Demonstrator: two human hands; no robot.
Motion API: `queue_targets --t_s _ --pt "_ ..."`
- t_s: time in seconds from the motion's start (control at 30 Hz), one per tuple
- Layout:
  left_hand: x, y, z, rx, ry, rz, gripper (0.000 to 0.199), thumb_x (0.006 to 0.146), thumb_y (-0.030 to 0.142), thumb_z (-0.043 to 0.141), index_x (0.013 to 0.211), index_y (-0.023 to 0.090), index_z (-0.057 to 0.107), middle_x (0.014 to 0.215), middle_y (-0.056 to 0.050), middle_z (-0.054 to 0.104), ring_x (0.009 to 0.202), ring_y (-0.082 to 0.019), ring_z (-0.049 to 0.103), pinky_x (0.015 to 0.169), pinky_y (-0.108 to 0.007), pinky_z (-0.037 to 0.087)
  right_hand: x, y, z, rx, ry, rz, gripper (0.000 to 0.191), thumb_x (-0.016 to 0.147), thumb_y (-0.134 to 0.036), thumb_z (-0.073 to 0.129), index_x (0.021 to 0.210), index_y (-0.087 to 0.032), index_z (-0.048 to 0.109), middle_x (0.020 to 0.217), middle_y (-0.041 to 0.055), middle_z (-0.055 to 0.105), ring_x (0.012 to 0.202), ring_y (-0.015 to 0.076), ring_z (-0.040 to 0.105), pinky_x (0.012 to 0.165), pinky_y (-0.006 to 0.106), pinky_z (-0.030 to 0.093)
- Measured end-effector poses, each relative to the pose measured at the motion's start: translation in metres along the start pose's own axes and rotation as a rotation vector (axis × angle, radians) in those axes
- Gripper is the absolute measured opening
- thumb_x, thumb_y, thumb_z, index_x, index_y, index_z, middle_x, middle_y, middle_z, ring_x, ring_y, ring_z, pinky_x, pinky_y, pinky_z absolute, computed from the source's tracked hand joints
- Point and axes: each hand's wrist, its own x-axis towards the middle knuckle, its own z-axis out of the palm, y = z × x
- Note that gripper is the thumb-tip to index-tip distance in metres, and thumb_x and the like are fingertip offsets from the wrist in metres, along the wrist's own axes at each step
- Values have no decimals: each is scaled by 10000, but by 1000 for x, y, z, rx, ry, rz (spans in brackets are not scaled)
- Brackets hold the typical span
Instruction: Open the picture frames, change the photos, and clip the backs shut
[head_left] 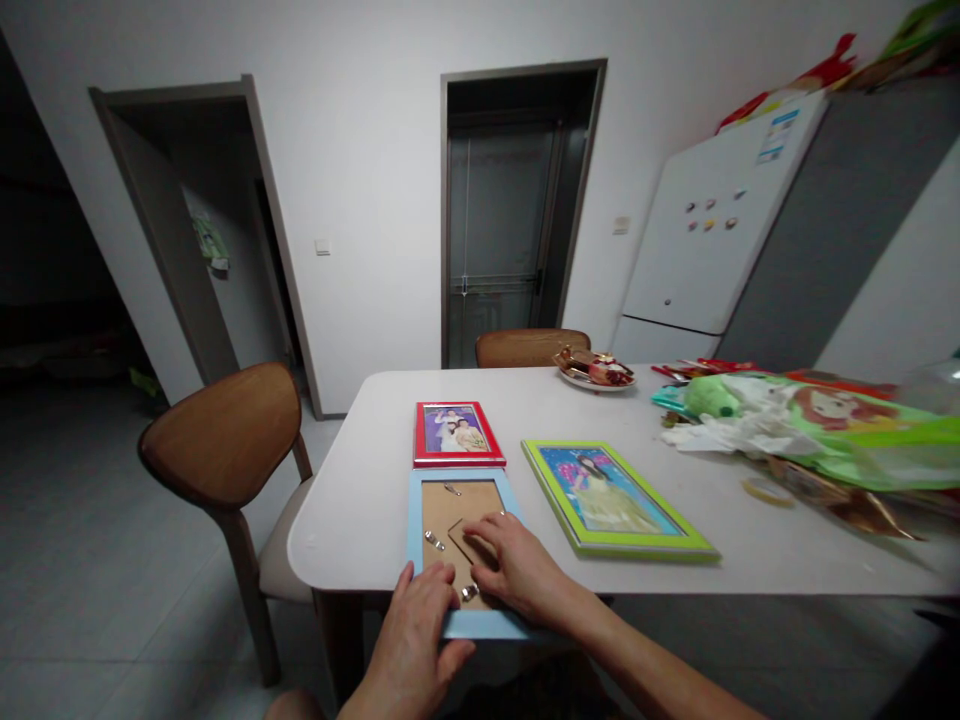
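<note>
Admittedly, with the blue frame [456, 556] jutting past the table's [352, 520] near edge, we think it could tip if our left hand [421, 630], loosely spread over its near left corner, slipped. It lies back up, brown backing [474, 493] dotted with silvery clips [434, 541]; whether our curled right hand [521, 565] pinches anything, we cannot tell.

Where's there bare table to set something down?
Bare: the table left of the red frame and blue frame, plus the patch between red frame, green frame and plate. Between blue and green frames runs only a narrow strip. Crowded: right end, around the green bag.
</note>
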Motion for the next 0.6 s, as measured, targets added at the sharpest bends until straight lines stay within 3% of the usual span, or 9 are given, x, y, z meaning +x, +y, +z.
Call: queue_targets --t_s 0.17,0.33,0.4,0.5,0.6 --pt "-1 -1 1 -134 65 -42 402 623 133 585 1012 167 492 1264 -138 417 1181 -249 353 984 -481 260 4 -8 -1 0 69 14 365 581 -105 518 928 -189 590 889 58 547 878 182 471 785 267 365" --pt "16 -3 -1 -496 333 -196 460 707 194 512 1146 167 377 1320 -136 326 1207 -227 309 970 -410 304 6 -19 -15 -43 140 -36 353 596 -107 526 933 -192 586 903 65 541 886 193 451 783 288 365" --pt "26 -2 -7 -749 384 -270 453 727 249 497 1145 166 341 1230 -140 438 1128 -226 423 897 -383 387 8 -26 -20 -35 176 -50 356 604 -110 528 944 -201 580 916 60 544 892 191 451 792 296 366" --pt "37 0 -21 -1093 331 -366 485 727 319 504 1138 165 295 941 -93 621 857 -212 603 676 -317 489 11 -36 -29 30 200 -75 345 618 -136 540 955 -202 569 939 51 556 897 182 469 807 299 374" --pt "36 -10 -37 -1184 379 -461 534 686 349 559 1125 173 311 742 -18 649 637 -181 628 521 -249 465 12 -33 -36 105 206 -61 311 667 -221 537 976 -197 557 981 58 563 913 179 493 811 305 386"
